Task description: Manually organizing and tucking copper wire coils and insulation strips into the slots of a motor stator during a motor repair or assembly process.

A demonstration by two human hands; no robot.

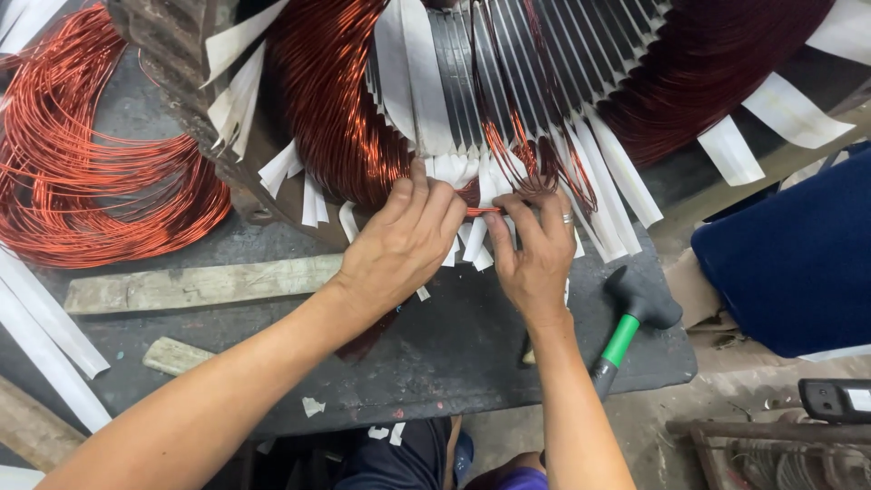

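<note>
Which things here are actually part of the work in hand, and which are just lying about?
In use:
- left hand and right hand, pinching a copper wire bundle
- stator core with slots
- white paper slot liners under the fingers

Lying about:
- mallet with a green handle on the dark table
- loose copper coil at left
- wooden strip
- blue cloth at right

A loose bundle of copper wire (100, 172) lies at the left of the dark surface (454, 345). A flat wooden stick (200, 284) lies near it. A black mallet (631, 318) with a green neck lies at the right. Something blue (798, 254) sits beside it.
</note>
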